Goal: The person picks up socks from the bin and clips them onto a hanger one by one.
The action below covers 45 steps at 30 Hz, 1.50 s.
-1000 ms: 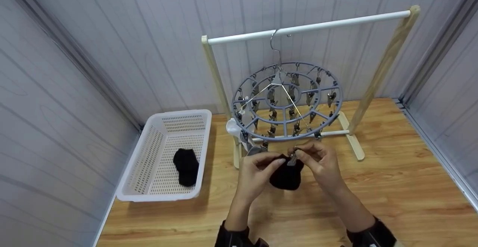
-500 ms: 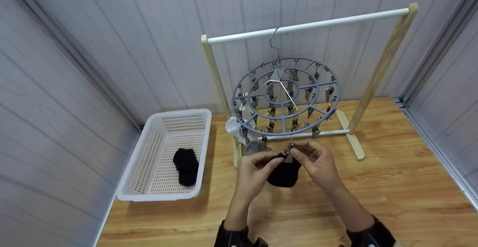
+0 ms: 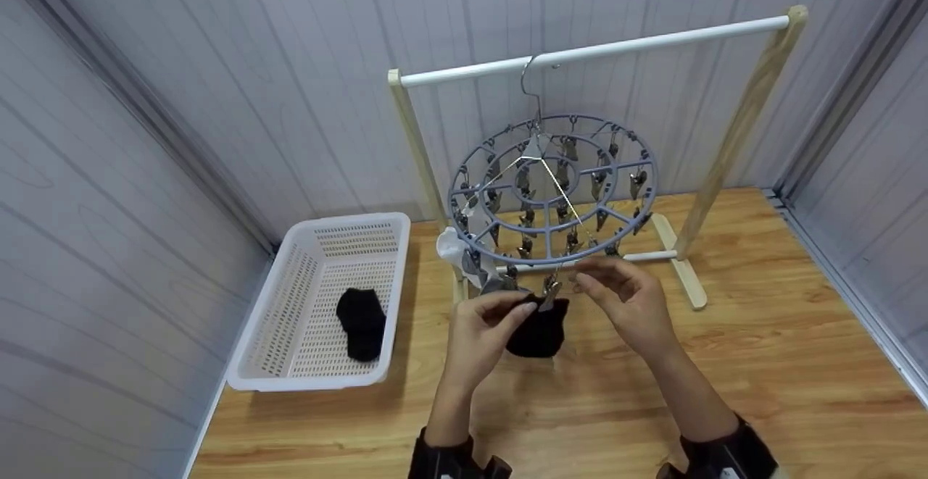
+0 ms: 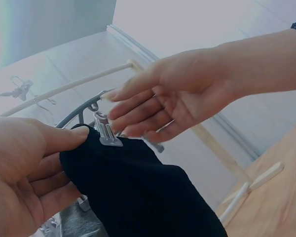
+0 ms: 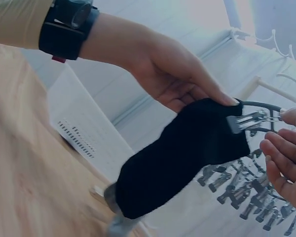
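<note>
A black sock (image 3: 535, 335) hangs below the front rim of a round grey clip hanger (image 3: 549, 244), with a metal clip (image 4: 107, 132) biting its top edge. My left hand (image 3: 477, 330) pinches the sock's upper left corner between thumb and fingers. Just right of the clip, my right hand (image 3: 632, 306) is apart from the sock, its fingers loosely bent with nothing between them. In the right wrist view the sock (image 5: 172, 158) stretches down from the clip, and the left thumb lies on its corner.
Left of the hands stands a white basket (image 3: 246, 363) with black socks (image 3: 361, 323) inside. The hanger hooks on a white rod (image 3: 602, 51) of a wooden stand. White and grey socks (image 3: 455, 247) hang at the hanger's left side. Several unused clips dangle from it.
My right hand has let go of the clip and drawn away to the right. The clipped sock and my left hand have shifted slightly left, and the hanger has tilted up a little.
</note>
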### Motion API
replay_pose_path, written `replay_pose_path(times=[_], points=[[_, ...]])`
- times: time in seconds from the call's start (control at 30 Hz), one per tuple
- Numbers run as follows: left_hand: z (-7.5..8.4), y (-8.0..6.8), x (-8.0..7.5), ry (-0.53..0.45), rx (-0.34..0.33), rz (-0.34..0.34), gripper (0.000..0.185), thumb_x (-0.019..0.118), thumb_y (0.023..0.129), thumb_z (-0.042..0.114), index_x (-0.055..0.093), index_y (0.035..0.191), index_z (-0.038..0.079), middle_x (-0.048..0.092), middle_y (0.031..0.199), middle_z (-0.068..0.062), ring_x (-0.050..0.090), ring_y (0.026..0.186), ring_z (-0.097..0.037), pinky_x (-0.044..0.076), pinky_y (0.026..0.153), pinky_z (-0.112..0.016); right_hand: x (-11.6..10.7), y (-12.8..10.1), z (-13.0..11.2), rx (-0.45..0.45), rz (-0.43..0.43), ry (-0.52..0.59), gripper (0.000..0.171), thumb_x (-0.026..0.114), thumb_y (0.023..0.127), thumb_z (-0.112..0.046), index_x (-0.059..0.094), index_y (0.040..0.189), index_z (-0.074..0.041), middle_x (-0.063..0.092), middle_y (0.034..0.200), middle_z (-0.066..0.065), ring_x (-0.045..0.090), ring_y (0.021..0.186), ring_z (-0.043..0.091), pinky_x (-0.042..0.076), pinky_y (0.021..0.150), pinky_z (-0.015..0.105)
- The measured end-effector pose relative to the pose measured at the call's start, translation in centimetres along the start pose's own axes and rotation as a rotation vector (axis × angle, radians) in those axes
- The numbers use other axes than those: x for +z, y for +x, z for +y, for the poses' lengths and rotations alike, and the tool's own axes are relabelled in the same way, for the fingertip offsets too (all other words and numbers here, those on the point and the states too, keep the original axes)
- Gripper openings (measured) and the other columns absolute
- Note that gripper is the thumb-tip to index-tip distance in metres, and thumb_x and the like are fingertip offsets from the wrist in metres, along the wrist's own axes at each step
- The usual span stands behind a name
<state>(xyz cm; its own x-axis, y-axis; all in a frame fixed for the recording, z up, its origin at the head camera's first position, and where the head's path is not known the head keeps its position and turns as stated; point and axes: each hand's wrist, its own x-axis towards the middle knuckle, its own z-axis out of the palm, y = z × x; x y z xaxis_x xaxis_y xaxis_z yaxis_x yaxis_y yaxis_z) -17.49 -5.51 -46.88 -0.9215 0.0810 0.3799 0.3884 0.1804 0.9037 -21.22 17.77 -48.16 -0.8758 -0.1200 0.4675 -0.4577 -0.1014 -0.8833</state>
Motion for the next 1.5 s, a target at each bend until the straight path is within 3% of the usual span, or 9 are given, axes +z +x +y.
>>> replay_pose_path(times=[0.17, 0.3, 0.5, 0.63, 0.8, 1.07, 1.3, 1.5], points=[[-0.1, -0.1, -0.9, 0.03, -0.019, 0.005, 0.016, 0.082, 0.096, 0.017, 0.083, 0.108, 0.007, 0.08, 0.102, -0.004, 0.076, 0.089, -0.018, 0.061, 0.078, -0.029, -1.0, 0.4, -0.4, -0.02, 0.074, 0.038, 0.005, 0.068, 0.1, 0.005, 0.071, 0.103, 0.008, 0.073, 0.085, 0.014, 0.069, 0.073, 0.018, 0.061, 0.069, 0.028], [-0.1, -0.1, -1.6, 0.05, -0.011, 0.011, 0.015, 0.082, 0.095, 0.015, 0.082, 0.107, 0.006, 0.08, 0.102, -0.005, 0.075, 0.087, -0.018, 0.061, 0.078, -0.029, -1.7, 0.6, -0.5, -0.018, 0.137, 0.034, 0.008, 0.069, 0.099, 0.004, 0.067, 0.093, 0.008, 0.068, 0.074, 0.012, 0.062, 0.064, 0.016, 0.053, 0.059, 0.024], [0.0, 0.1, -2.7, 0.078, -0.015, 0.014, 0.013, 0.082, 0.095, 0.015, 0.083, 0.105, 0.006, 0.08, 0.1, -0.006, 0.075, 0.085, -0.017, 0.061, 0.077, -0.028, -2.1, 0.9, -0.6, 0.053, 0.215, -0.011, 0.014, 0.078, 0.093, 0.003, 0.065, 0.095, 0.008, 0.066, 0.084, 0.01, 0.059, 0.073, 0.018, 0.05, 0.063, 0.024], [0.0, 0.1, -3.2, 0.081, -0.034, 0.015, 0.013, 0.082, 0.095, 0.014, 0.083, 0.104, 0.005, 0.08, 0.098, -0.006, 0.075, 0.085, -0.017, 0.061, 0.076, -0.027, -2.1, 1.1, -0.2, 0.094, 0.169, -0.031, 0.023, 0.081, 0.091, 0.002, 0.066, 0.108, 0.008, 0.065, 0.1, 0.014, 0.062, 0.089, 0.023, 0.055, 0.075, 0.025], [0.3, 0.0, -3.7, 0.084, -0.048, 0.009, 0.014, 0.081, 0.096, 0.014, 0.082, 0.105, 0.004, 0.08, 0.097, -0.006, 0.076, 0.086, -0.019, 0.061, 0.076, -0.027, -1.6, 1.2, 0.5, 0.072, 0.083, -0.049, 0.032, 0.08, 0.091, 0.005, 0.07, 0.121, 0.004, 0.068, 0.114, 0.013, 0.065, 0.103, 0.024, 0.057, 0.085, 0.027], [0.5, -0.1, -4.2, 0.036, -0.054, -0.018, 0.013, 0.08, 0.095, 0.01, 0.081, 0.104, 0.001, 0.079, 0.098, -0.01, 0.075, 0.086, -0.019, 0.06, 0.078, -0.027, -0.8, 1.0, 0.9, 0.008, 0.005, -0.039, 0.018, 0.074, 0.094, 0.009, 0.075, 0.111, 0.006, 0.075, 0.109, 0.019, 0.071, 0.102, 0.019, 0.056, 0.091, 0.027], [0.0, -0.1, -4.4, 0.071, -0.082, -0.015, 0.014, 0.08, 0.097, 0.014, 0.081, 0.105, 0.002, 0.079, 0.098, -0.008, 0.074, 0.085, -0.018, 0.059, 0.077, -0.026, -0.9, 0.5, 0.5, 0.072, 0.011, 0.037, 0.023, 0.077, 0.092, 0.007, 0.074, 0.115, 0.006, 0.075, 0.113, 0.019, 0.075, 0.103, 0.024, 0.06, 0.093, 0.033], [-0.7, 0.0, -4.4, 0.096, -0.101, -0.008, 0.015, 0.08, 0.097, 0.014, 0.081, 0.106, 0.002, 0.079, 0.098, -0.008, 0.073, 0.084, -0.018, 0.058, 0.074, -0.025, -0.9, 0.3, 0.1, 0.105, 0.006, 0.111, 0.027, 0.076, 0.092, 0.009, 0.07, 0.119, 0.012, 0.076, 0.109, 0.024, 0.077, 0.099, 0.028, 0.062, 0.087, 0.037]])
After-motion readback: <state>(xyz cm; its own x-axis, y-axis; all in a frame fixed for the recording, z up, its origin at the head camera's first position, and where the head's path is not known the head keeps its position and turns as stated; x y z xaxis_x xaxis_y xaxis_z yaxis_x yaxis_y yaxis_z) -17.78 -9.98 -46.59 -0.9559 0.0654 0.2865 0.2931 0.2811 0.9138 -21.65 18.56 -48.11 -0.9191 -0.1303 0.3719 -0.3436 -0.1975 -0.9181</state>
